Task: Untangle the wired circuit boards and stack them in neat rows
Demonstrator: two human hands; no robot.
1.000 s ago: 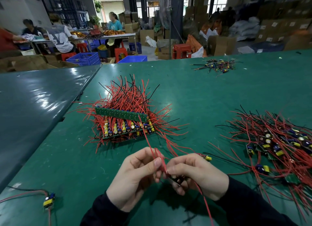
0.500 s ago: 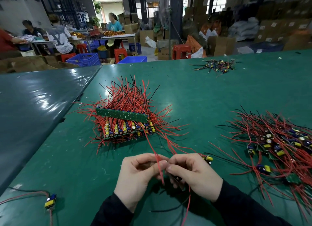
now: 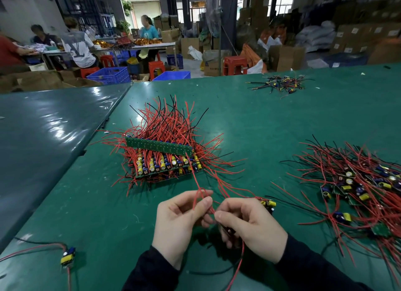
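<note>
**Freeing one board's wires**

Head view: the left hand (image 3: pixel 176 223) pinches a red wire (image 3: pixel 196 183) while the right hand (image 3: pixel 249 227) grips a board, mostly hidden, likely to separate leads. The stack (image 3: pixel 165 160) sits ahead, the tangle (image 3: pixel 355 186) right.

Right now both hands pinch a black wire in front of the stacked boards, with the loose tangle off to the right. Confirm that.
Not quite: the wire is red, not black. The head view shows the left hand and right hand pinching it in front of the stacked boards, with the loose tangle to the right.
</note>
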